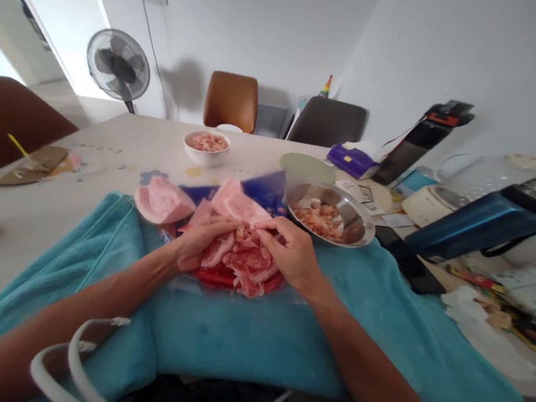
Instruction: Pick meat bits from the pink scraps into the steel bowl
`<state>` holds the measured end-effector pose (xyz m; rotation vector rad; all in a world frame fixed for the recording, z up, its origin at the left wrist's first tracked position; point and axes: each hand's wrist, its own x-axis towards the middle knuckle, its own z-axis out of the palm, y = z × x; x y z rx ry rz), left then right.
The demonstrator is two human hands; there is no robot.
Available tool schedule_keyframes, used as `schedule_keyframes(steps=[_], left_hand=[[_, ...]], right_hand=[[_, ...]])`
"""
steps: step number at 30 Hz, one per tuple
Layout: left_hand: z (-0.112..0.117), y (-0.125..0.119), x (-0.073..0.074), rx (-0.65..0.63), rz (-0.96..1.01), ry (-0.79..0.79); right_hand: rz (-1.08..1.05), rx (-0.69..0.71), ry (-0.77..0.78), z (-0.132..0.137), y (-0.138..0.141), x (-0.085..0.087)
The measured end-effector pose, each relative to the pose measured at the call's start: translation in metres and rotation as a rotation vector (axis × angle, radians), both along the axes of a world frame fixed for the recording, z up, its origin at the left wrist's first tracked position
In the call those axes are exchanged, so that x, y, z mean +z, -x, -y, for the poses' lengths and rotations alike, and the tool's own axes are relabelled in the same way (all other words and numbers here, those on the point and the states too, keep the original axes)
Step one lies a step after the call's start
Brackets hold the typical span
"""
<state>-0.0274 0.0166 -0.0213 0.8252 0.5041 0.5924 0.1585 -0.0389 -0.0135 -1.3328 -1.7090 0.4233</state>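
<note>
Both hands meet over a heap of torn pink pomelo membranes (255,262) on a red plastic sheet or bag. My left hand (200,242) curls its fingers around a small piece of pomelo (240,232). At its other side, my right hand (291,249) pinches the same piece between thumb and fingers; its exact edges are blurred. Thick pink pomelo peel (164,201) lies behind my left hand, and another peel piece (239,200) sits just past the fingertips. Right of my right hand, a steel bowl (357,214) holds pinkish-orange pomelo bits.
A teal towel (242,330) covers the table's near edge. Farther back stands a white bowl (209,158) of pink pulp. A phone (409,260), a blue bottle (478,222) and a dark bottle (414,146) crowd the right side. White cables (84,383) hang at lower left.
</note>
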Motion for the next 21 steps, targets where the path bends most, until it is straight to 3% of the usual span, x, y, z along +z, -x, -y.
schedule_keyframes(steps=[15, 21], left_hand=[[-0.0015, 0.0017, -0.0064, -0.025, 0.004, -0.045], [-0.0029, 0.0024, -0.0085, -0.009, -0.007, -0.042]], right_hand=[[-0.109, -0.018, 0.072, -0.0005, 0.0053, -0.0018], [-0.051, 0.056, 0.022, 0.0030, 0.0059, -0.0008]])
